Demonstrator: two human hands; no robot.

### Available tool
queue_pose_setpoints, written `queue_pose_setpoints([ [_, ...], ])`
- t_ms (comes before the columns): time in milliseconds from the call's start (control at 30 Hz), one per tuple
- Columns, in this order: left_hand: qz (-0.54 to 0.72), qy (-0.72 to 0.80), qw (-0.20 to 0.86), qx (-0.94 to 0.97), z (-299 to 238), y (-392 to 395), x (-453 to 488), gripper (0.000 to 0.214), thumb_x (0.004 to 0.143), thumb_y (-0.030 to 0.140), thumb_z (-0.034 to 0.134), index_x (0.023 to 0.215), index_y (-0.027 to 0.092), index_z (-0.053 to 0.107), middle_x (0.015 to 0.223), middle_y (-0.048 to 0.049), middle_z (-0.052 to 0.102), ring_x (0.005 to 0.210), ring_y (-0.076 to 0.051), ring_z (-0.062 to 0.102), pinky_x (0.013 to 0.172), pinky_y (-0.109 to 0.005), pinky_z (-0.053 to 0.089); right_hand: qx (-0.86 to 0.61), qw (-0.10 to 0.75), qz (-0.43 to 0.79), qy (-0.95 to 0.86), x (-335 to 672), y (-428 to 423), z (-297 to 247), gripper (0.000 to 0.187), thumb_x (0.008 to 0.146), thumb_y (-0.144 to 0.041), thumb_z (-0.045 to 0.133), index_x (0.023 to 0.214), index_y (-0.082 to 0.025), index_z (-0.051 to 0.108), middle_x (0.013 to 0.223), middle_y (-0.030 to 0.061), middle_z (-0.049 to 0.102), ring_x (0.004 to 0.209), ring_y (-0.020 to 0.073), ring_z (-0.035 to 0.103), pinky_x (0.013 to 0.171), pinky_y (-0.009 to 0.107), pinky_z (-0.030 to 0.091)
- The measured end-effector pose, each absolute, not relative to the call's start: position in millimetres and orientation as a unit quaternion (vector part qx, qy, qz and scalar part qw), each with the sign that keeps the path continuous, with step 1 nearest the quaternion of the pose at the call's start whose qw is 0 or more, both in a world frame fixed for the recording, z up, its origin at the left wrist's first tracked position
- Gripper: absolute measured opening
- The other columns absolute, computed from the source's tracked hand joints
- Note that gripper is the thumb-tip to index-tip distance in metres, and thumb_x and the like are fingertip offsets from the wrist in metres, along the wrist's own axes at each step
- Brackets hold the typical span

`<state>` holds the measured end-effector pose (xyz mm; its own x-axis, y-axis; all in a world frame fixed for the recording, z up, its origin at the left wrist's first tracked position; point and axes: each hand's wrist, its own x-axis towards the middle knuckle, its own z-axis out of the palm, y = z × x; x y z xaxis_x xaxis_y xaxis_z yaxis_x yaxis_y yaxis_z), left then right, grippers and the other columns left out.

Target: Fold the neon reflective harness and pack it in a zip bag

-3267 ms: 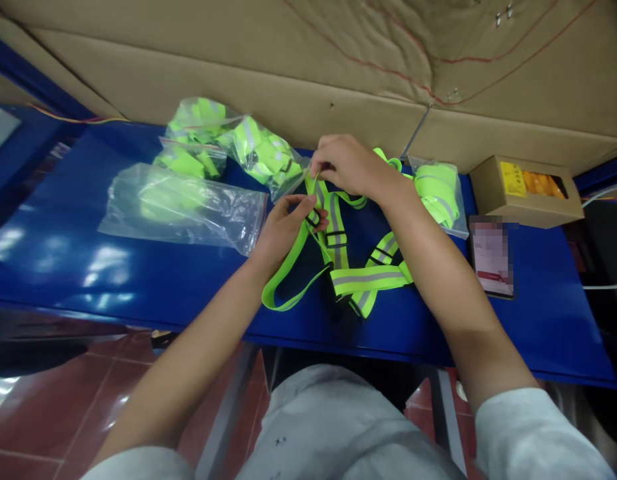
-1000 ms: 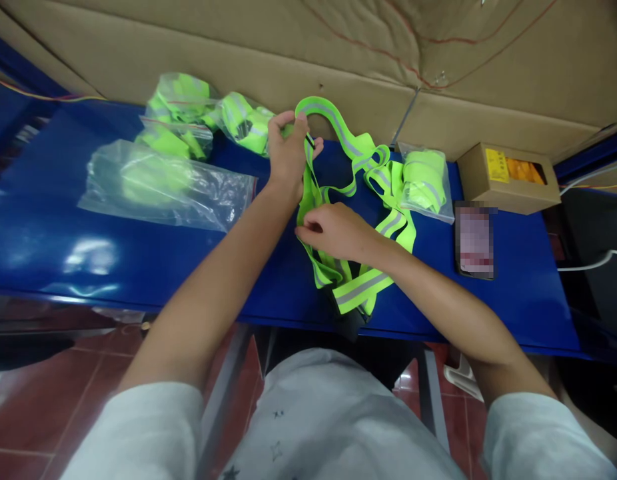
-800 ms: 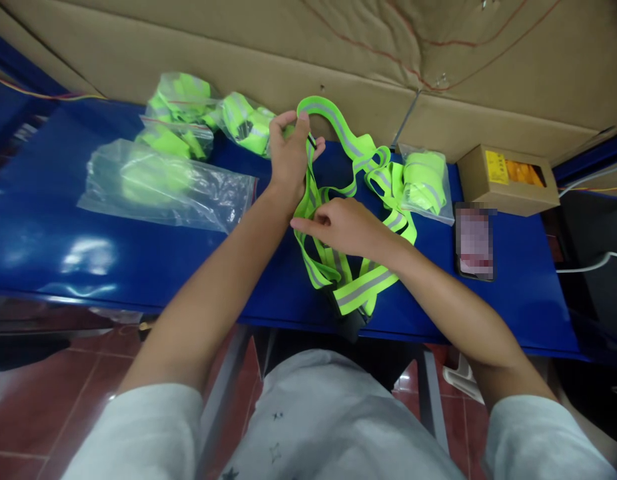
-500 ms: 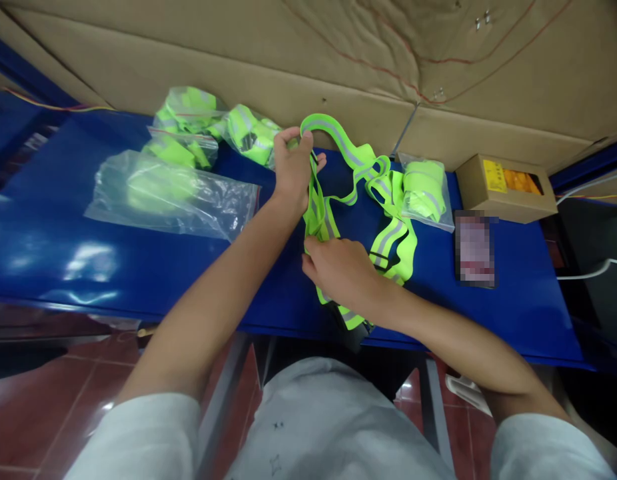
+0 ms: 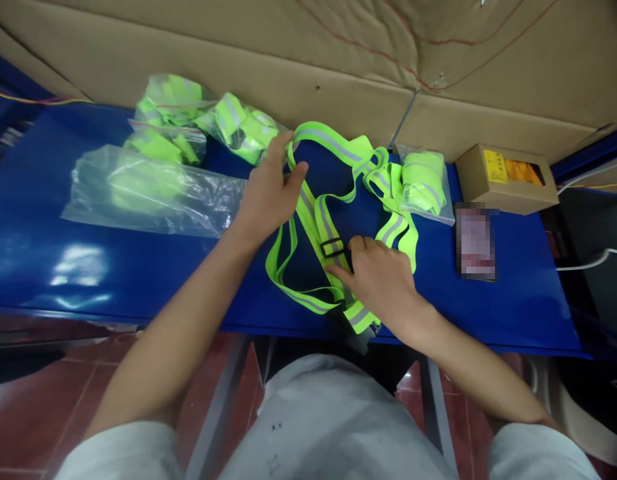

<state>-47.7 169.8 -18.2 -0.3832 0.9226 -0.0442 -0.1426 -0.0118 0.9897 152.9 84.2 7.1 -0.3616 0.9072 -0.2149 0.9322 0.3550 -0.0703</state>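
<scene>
Two arms [image 5: 188, 320] extend, left hand [image 5: 271, 190] with parted fingers [image 5: 278, 148] at green straps [image 5: 328, 139], right hand [image 5: 386, 280] with unclear hold.

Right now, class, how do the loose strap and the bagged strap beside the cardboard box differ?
The loose strap sprawls unbagged in open loops; the bagged strap is bundled compactly inside clear plastic. The loose strap shows a black buckle; none is visible on the bagged strap. Both are yellow-green with grey stripes.
</scene>
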Motion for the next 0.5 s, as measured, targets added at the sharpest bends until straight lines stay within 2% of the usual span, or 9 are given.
queue_pose_setpoints([
  [100, 0.539, 0.575, 0.377, 0.486, -3.1, 154.3, -42.0, 0.040, 0.079, 0.010, 0.085, 0.112, 0.029, 0.073, 0.122, -0.0075, 0.073, 0.148, -0.036, 0.052, 0.124, -0.045, 0.041, 0.570, 0.047, -0.115, 0.812, 148.5, 88.5, -2.0, 0.037, 0.105, -0.049, 0.058, 0.112, -0.013, 0.067, 0.105, 0.0167, 0.076, 0.094, 0.0317, 0.074, 0.058, 0.034, 0.027],
  [200, 0.526, 0.571, 0.347, 0.527, 11.5, 132.7, -32.7, 0.032, 0.083, 0.011, 0.080, 0.108, 0.030, 0.073, 0.138, -0.0074, 0.068, 0.149, -0.034, 0.050, 0.125, -0.043, 0.041, 0.571, 0.007, -0.198, 0.797, 155.7, 99.5, -5.1, 0.022, 0.101, -0.039, 0.063, 0.109, -0.019, 0.067, 0.097, 0.0079, 0.077, 0.085, 0.0255, 0.071, 0.059, 0.033, 0.027],
  [267, 0.538, 0.573, 0.347, 0.512, 16.1, 115.0, -27.2, 0.025, 0.087, 0.014, 0.077, 0.107, 0.028, 0.075, 0.132, -0.0080, 0.069, 0.138, -0.032, 0.059, 0.120, -0.039, 0.045, 0.566, -0.036, -0.267, 0.779, 165.0, 108.3, -7.0, 0.012, 0.098, -0.033, 0.064, 0.101, -0.022, 0.066, 0.087, 0.0029, 0.075, 0.077, 0.0207, 0.067, 0.060, 0.032, 0.030],
  [333, 0.537, 0.576, 0.363, 0.497, 15.2, 97.6, -23.9, 0.016, 0.090, 0.019, 0.077, 0.103, 0.028, 0.077, 0.117, -0.0071, 0.072, 0.118, -0.028, 0.068, 0.111, -0.036, 0.051, 0.548, -0.109, -0.354, 0.750, 174.5, 116.6, -9.6, 0.007, 0.094, -0.029, 0.065, 0.093, -0.022, 0.063, 0.082, 0.0005, 0.071, 0.073, 0.0170, 0.062, 0.062, 0.030, 0.036],
  [433, 0.485, 0.568, 0.419, 0.517, 6.1, 79.2, -23.6, 0.007, 0.091, 0.032, 0.079, 0.096, 0.028, 0.077, 0.094, -0.0042, 0.073, 0.090, -0.023, 0.069, 0.090, -0.032, 0.056, 0.506, -0.227, -0.518, 0.651, 183.7, 126.1, -13.8, 0.020, 0.086, -0.036, 0.073, 0.087, -0.022, 0.059, 0.080, -0.0018, 0.066, 0.069, 0.0140, 0.057, 0.063, 0.028, 0.041],
  [500, 0.445, 0.552, 0.477, 0.520, -1.3, 74.4, -24.6, 0.017, 0.093, 0.044, 0.077, 0.092, 0.027, 0.075, 0.085, -0.0033, 0.073, 0.079, -0.022, 0.069, 0.078, -0.032, 0.056, 0.486, -0.283, -0.598, 0.571, 185.4, 129.7, -15.3, 0.033, 0.077, -0.043, 0.081, 0.088, -0.022, 0.059, 0.080, -0.0031, 0.063, 0.069, 0.0131, 0.055, 0.061, 0.027, 0.041],
])
